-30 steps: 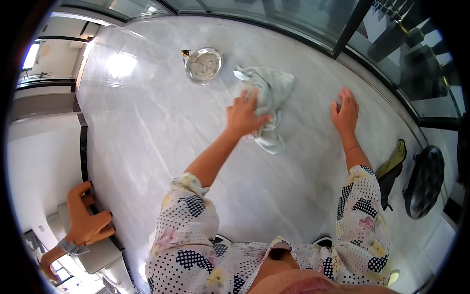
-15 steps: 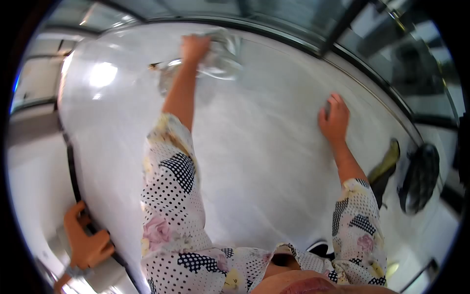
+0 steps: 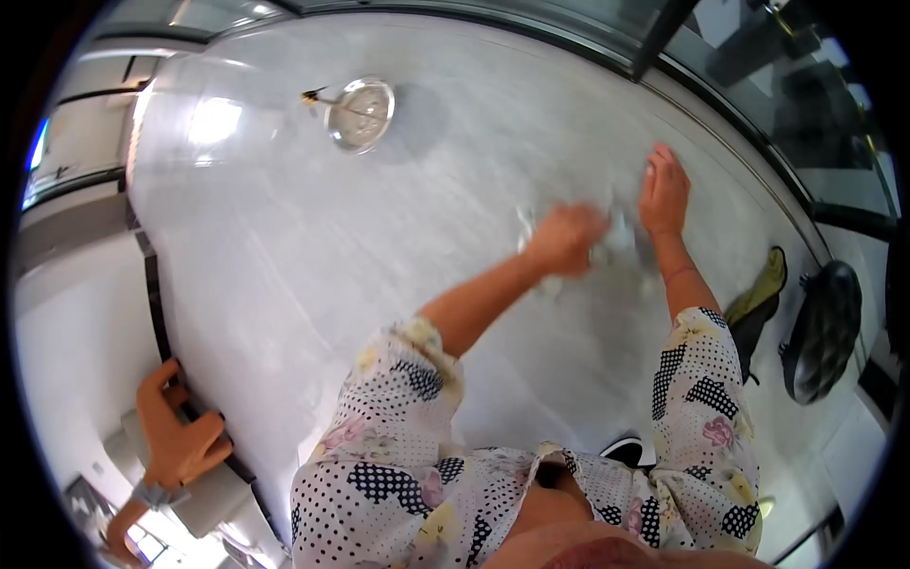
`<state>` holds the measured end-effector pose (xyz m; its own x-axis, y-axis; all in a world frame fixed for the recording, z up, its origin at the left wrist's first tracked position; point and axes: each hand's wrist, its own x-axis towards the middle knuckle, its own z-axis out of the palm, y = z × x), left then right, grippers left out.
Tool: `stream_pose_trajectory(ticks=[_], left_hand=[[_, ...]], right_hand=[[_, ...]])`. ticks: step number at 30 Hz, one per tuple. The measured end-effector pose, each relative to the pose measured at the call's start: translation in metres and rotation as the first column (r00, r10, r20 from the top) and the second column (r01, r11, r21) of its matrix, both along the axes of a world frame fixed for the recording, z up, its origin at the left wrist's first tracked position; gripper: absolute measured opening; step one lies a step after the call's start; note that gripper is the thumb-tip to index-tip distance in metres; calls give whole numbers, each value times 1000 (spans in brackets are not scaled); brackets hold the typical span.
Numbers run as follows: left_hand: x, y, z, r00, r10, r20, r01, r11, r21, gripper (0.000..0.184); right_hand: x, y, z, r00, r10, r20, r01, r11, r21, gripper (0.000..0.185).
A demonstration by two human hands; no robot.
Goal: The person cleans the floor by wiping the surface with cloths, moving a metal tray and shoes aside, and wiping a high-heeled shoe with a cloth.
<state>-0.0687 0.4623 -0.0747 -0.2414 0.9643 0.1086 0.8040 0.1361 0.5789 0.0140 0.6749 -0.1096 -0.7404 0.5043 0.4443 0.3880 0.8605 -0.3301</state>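
Left hand (image 3: 566,239) at blurred pale-green fabric cloth (image 3: 621,237)

The cloth lies mid-right on the glossy grey marbled table (image 3: 379,247); blur hides the left grip's opening and hold. Just beyond, the right hand (image 3: 664,193) curls loosely, contents unclear. A round silver metal bowl (image 3: 361,116) sits near the far-left corner.

Place: indoors, kind unclear | dark-framed glass panels (image 3: 578,19) | glossy marbled surface (image 3: 427,218)
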Motion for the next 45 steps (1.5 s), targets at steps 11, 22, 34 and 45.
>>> stream_pose_trajectory(ticks=[11,22,34,45], left_hand=[[-154,-106,21,786,577,-221,-584,811,41,74],[153,-60,5,895,-288,341,230,952,200,54],[47,-263,17,407,766,498,-808,556,-196,41],[73,-173,-46,516,833,201,-855,516,53,51]], right_hand=[[-2,-2,1,999,-37,28,36,999,30,20],[1,1,3,1000,-17,-1,17,1000,4,25],[63,-31,-23,947,275,165,-302,939,164,58],[113,-208,59,905,408,-121,-398,710,-581,56]])
